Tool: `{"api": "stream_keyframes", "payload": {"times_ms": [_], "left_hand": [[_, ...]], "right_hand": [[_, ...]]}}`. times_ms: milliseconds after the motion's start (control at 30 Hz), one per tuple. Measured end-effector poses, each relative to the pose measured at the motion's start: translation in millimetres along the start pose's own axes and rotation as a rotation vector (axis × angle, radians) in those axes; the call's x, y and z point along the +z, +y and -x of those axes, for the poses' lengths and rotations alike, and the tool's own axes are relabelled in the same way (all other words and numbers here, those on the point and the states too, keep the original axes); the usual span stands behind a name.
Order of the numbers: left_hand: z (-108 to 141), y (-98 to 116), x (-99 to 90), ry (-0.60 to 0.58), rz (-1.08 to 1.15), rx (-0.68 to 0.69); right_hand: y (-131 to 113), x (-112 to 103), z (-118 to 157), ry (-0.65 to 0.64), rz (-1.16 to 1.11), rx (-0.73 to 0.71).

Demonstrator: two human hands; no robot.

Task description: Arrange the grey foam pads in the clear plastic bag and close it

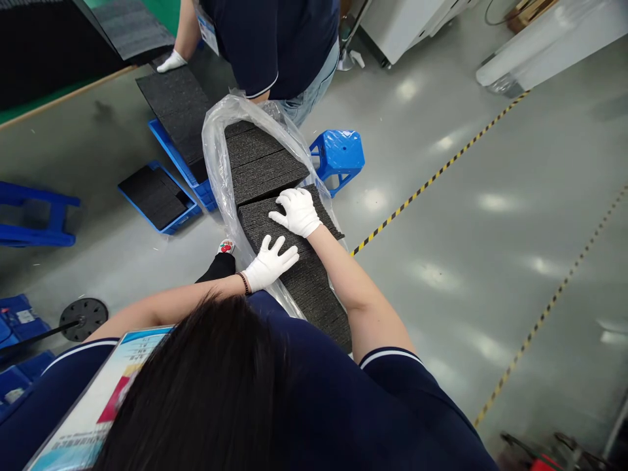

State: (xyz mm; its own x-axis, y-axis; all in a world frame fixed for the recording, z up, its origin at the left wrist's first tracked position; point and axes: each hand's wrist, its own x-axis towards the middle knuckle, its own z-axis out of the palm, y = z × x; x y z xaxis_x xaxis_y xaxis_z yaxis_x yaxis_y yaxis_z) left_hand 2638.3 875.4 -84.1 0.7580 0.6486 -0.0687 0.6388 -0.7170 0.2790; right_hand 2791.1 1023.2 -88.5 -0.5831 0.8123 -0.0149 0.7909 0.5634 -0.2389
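Observation:
Black foam sheets [314, 288] are packed in stacks inside a clear plastic bag [218, 150], whose mouth is spread around them. My left hand [271, 262], in a white glove, rests on the near stack at its left edge with the fingers spread. Just above and to the right, my right hand [297, 212], also gloved, lies on the same stack near the gap to the far stack [265, 163], its fingers apart and slightly bent. Neither hand has anything gripped in it.
A blue stool [342, 154] stands right of the bag. Left of it are blue crates [179, 222] with black sheets. Another person [279, 46] stands beyond, a gloved hand on sheets by a green-topped table [164, 16]. Another blue stool [39, 216] is at far left.

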Motion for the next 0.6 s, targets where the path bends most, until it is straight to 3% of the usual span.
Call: {"api": "stream_keyframes", "payload": {"times_ms": [200,467,600], "left_hand": [[-4.0,-0.8,-0.9,-0.006,-0.009,0.012],[-3.8,-4.2,8.6,0.064,-0.003,0.019],[-4.1,-3.7,7.6,0.048,0.003,0.021]], "right_hand": [[-7.4,-3.7,-21.9,-0.075,0.083,0.072],[-5.9,-4.1,-11.6,-0.111,0.086,0.036],[-8.4,-6.5,-13.3,-0.060,0.069,0.073]]}}
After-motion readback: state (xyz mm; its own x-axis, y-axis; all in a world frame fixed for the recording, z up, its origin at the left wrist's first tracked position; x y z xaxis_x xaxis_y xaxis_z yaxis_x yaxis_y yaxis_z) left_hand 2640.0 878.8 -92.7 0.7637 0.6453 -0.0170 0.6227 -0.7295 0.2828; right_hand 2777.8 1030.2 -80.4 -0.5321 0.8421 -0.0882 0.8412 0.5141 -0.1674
